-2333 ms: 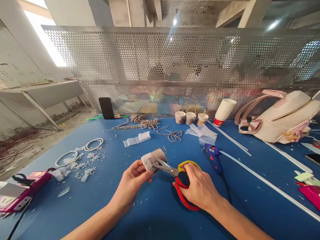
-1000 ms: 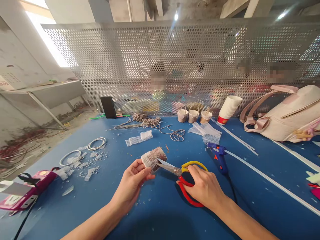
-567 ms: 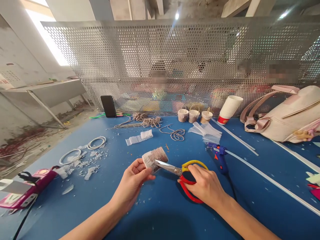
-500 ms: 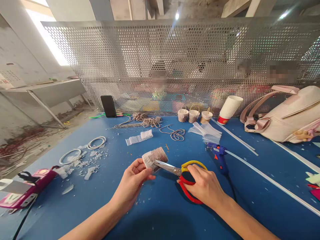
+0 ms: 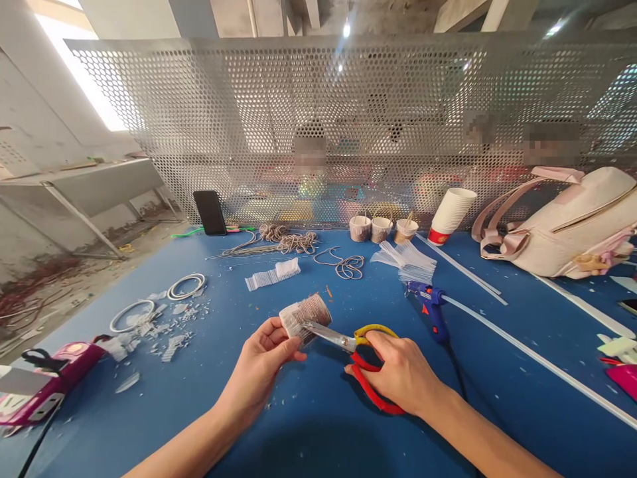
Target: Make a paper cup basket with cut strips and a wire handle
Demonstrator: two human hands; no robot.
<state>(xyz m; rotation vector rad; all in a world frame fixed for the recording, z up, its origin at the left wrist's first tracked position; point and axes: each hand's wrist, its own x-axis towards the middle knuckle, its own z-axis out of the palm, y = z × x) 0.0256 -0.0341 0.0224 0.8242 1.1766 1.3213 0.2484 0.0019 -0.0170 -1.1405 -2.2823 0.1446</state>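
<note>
Fingers (image 5: 279, 335) of our left hand (image 5: 259, 368) pinch the near end of a small ribbed roll (image 5: 306, 316), holding it just above the blue desk (image 5: 318, 431). Our right hand (image 5: 401, 372) is closed through the red and yellow handles of the scissors (image 5: 361, 362), whose blades meet the roll's lower edge; whether they are parted or closed we cannot tell. White scraps (image 5: 164, 328) and two rings (image 5: 159, 299) lie to the left, a blue glue gun (image 5: 428, 302) just beyond our right hand. Farther back sit coiled cord (image 5: 293, 244), three little baskets (image 5: 381, 229), a tipped stack of paper cups (image 5: 450, 214), a phone (image 5: 210, 212) and a pale bag (image 5: 572, 226) against the perforated screen (image 5: 348, 99).
</note>
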